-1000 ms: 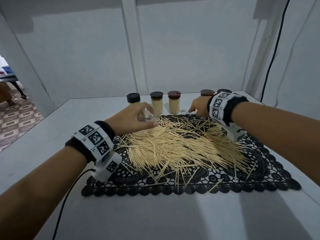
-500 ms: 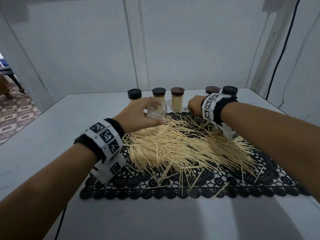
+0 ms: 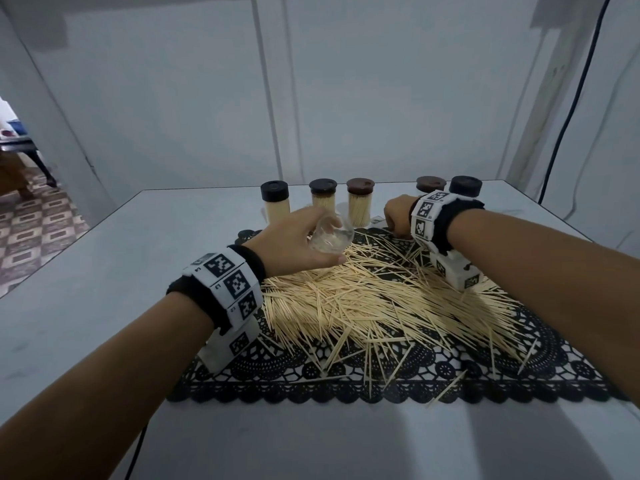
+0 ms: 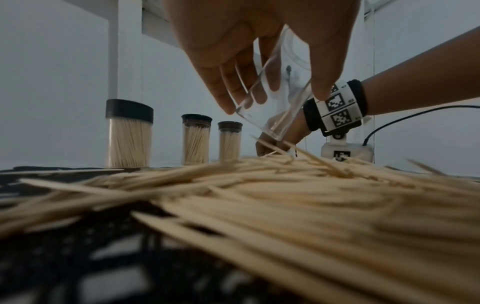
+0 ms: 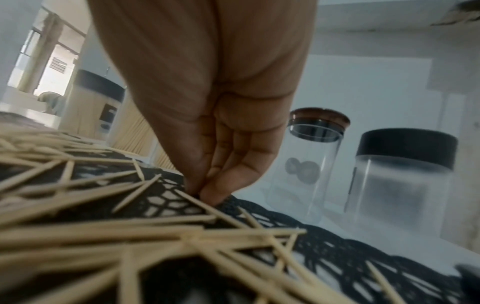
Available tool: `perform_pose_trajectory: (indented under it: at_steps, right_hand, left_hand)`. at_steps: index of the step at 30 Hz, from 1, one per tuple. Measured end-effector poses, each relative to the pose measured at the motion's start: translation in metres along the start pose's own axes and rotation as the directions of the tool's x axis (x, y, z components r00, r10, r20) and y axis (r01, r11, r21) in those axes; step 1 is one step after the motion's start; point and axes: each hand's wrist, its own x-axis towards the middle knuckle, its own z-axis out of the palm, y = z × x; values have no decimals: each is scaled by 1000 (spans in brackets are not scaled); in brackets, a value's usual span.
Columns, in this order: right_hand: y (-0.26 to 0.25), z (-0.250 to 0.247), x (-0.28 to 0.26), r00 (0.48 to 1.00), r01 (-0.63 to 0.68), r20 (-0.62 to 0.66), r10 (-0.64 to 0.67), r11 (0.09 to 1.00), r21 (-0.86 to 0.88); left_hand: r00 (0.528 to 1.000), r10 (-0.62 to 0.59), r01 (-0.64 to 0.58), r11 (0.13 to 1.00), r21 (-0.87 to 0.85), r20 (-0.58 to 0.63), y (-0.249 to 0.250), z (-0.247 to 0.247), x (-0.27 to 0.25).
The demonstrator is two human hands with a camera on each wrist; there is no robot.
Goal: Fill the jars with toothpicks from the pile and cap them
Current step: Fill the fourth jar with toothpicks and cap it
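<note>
My left hand point(image 3: 304, 237) grips an empty clear jar point(image 3: 330, 233) with no cap, tilted just above the far left part of the toothpick pile point(image 3: 381, 299). In the left wrist view the jar point(image 4: 280, 98) slants down between the thumb and fingers. My right hand point(image 3: 398, 216) is at the far edge of the black lace mat point(image 3: 346, 386). There its fingertips point(image 5: 205, 191) pinch the end of a toothpick point(image 5: 215, 211) lying on the lace.
Three capped jars full of toothpicks point(image 3: 275, 206) point(image 3: 323, 200) point(image 3: 360, 206) stand in a row behind the mat. Two capped empty jars, one clear point(image 5: 311, 160) and one frosted point(image 5: 397, 185), stand behind my right hand. White walls enclose the table; a black cable hangs at right.
My left hand has raised the clear jar slightly and turned it so more of it shows. My right hand has curled its fingers into a pinch at the mat's far edge.
</note>
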Motion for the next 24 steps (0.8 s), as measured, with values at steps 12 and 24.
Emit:
perform_pose_trajectory:
  at_steps: [12,24]
  right_hand:
    - [-3,0,-11,1000,8,29,-9,999,51]
    - [8,-82,-94,920,351,-327,-215,822,448]
  left_hand:
    - [1000,5,-5,1000,19,-4,0,3,1]
    - [998,-59,58,996,64,2,-4,4,6]
